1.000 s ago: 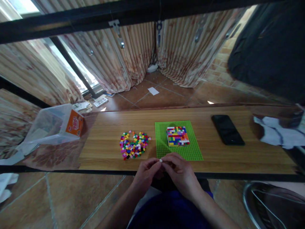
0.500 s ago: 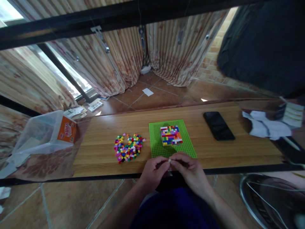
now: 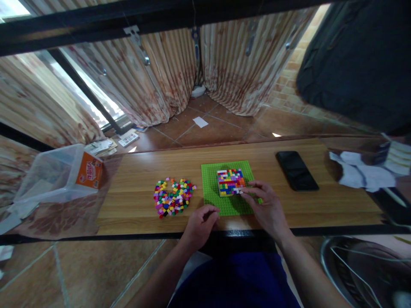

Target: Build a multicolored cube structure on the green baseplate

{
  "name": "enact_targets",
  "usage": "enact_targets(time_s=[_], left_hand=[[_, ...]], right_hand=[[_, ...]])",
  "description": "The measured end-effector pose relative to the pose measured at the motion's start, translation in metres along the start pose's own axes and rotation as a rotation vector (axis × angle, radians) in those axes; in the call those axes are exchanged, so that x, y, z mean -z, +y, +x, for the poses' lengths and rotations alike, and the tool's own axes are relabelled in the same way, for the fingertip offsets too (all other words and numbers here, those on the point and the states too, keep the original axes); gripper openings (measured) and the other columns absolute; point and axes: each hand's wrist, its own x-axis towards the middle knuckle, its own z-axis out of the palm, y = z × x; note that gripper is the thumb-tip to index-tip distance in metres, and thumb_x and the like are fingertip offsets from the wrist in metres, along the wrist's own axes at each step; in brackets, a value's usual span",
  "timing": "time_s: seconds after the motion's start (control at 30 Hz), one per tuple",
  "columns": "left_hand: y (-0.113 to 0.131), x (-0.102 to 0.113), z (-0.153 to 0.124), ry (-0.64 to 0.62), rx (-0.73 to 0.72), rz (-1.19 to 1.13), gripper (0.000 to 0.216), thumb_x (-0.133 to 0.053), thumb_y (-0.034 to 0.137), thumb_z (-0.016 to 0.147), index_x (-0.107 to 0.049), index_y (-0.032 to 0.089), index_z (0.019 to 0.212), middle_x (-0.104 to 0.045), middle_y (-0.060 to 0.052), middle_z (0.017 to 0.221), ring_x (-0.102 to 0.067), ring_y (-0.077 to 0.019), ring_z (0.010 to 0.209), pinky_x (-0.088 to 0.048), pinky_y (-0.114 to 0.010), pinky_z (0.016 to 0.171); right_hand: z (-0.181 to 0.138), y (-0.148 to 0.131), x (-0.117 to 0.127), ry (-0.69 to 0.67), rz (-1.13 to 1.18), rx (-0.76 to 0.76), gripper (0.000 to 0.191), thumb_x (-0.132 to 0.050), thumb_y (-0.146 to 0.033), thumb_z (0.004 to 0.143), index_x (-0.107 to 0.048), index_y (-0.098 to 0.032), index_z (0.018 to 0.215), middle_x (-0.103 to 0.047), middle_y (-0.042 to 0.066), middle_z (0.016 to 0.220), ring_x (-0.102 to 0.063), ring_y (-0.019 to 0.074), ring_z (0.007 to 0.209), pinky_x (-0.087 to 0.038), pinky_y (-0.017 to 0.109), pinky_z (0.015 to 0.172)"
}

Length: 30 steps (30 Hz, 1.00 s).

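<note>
A block of small multicoloured toy bricks [image 3: 230, 180] sits on the green studded baseplate [image 3: 213, 204]. At the block's front right corner, my right hand [image 3: 265, 205] pinches a small white brick [image 3: 241, 192] between thumb and finger. Whether that brick is pressed onto the block, I cannot tell. My left hand [image 3: 201, 223] rests at the baseplate's front left edge, its fingers curled and nothing visible in them. A heap of loose coloured bricks [image 3: 173, 197] lies on the wooden board [image 3: 128, 188], left of the baseplate.
A black phone [image 3: 297, 170] lies on the board to the right. Farther right are crumpled white papers [image 3: 351, 171]. A clear plastic box [image 3: 61, 173] with an orange label stands at the left. The table's dark front edge [image 3: 154, 236] runs before me.
My hands have parted. My right hand has carried the white brick forward and right to the block's corner. My left hand has drawn slightly left. The camera view has shifted a little.
</note>
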Motion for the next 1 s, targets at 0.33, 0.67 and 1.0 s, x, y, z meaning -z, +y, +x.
enact_targets(time_s=[0.33, 0.67, 1.0], left_hand=[[-0.002, 0.000, 0.000, -0.020, -0.035, 0.062, 0.017, -0.056, 0.029, 0.085, -0.067, 0.016, 0.090, -0.064, 0.000, 0.073, -0.060, -0.0126, 0.062, -0.048, -0.025, 0.063], [-0.007, -0.005, 0.000, -0.010, 0.029, -0.103, 0.026, -0.060, 0.030, 0.082, -0.064, 0.016, 0.104, -0.061, -0.001, 0.081, -0.059, -0.0114, 0.063, -0.050, -0.025, 0.061], [-0.005, -0.008, 0.002, -0.065, -0.041, -0.036, 0.066, -0.060, 0.027, 0.085, -0.041, 0.020, 0.148, -0.067, -0.002, 0.087, -0.059, -0.0124, 0.068, -0.048, -0.026, 0.066]], right_hand=[[0.007, 0.007, -0.004, -0.026, 0.151, -0.134, 0.023, -0.076, -0.046, 0.074, -0.076, -0.025, 0.080, -0.062, 0.008, 0.111, -0.059, 0.0245, 0.109, -0.050, 0.044, 0.091], [0.009, 0.007, -0.012, -0.034, 0.532, -0.364, 0.026, -0.085, -0.038, 0.061, -0.071, -0.024, 0.079, -0.069, 0.002, 0.095, -0.065, 0.0186, 0.088, -0.054, 0.042, 0.085], [0.016, -0.002, -0.009, -0.088, 0.577, -0.422, 0.029, -0.087, -0.038, 0.056, -0.070, -0.022, 0.073, -0.071, 0.001, 0.080, -0.065, 0.0163, 0.074, -0.055, 0.035, 0.073]])
